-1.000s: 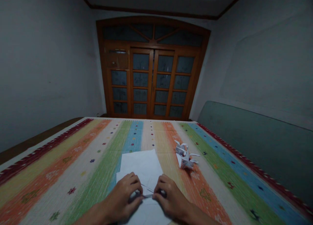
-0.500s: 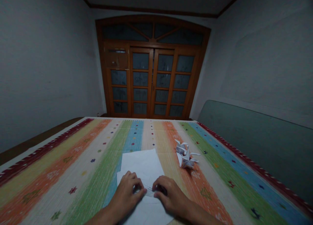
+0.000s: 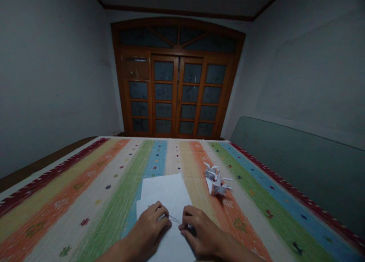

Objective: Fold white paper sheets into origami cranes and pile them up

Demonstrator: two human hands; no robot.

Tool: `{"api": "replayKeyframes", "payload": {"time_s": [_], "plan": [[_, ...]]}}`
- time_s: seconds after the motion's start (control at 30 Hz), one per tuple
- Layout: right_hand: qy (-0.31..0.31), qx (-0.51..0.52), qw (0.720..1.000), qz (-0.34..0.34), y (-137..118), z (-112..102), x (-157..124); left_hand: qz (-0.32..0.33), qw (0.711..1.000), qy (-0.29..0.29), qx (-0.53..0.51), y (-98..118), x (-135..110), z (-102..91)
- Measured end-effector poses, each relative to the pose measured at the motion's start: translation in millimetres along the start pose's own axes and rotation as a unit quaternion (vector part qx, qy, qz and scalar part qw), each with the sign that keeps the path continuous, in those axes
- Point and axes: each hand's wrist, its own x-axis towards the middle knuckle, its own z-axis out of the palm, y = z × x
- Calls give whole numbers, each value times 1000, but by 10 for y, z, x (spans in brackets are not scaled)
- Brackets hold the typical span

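Note:
Between my two hands is a small folded piece of paper (image 3: 175,219), white with a thin dark line along its edge; much of it hides behind my fingers. My left hand (image 3: 155,224) pinches its left end, thumb and fingers closed. On the other end, my right hand (image 3: 192,226) is closed too, with fingertips on the paper. Both hands are above white paper sheets (image 3: 165,188) that overlap on the table. To the right of the sheets stand folded paper cranes (image 3: 219,186), close together.
A striped tablecloth (image 3: 114,201) in several colours covers the table. Beyond the far edge are wooden doors with glass panes (image 3: 178,91). A pale green panel or seat back (image 3: 299,155) runs along the right side, near the wall.
My right fingers have risen slightly and curled closer, and my left hand has shifted a little. The folded paper between them shows a clearer slanted edge. Sheets and cranes have stayed put.

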Motion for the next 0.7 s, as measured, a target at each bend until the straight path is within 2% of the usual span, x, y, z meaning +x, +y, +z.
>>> {"api": "replayKeyframes", "payload": {"time_s": [0.1,0.27,0.4,0.53,0.7], "plan": [[1,-9,1000,0,4,-3,-13,33,999,-5,2,15,9,-68],[32,-24,999,-1,22,50,-7,32,999,3,31,28,2,-115],[69,-57,996,-7,50,92,6,37,999,-10,4,-4,-16,-115],[98,-89,991,8,24,83,14,26,999,-25,-29,-20,-25,-125],[94,-87,992,19,-26,45,19,-6,998,-38,-50,31,1,-160]]}}
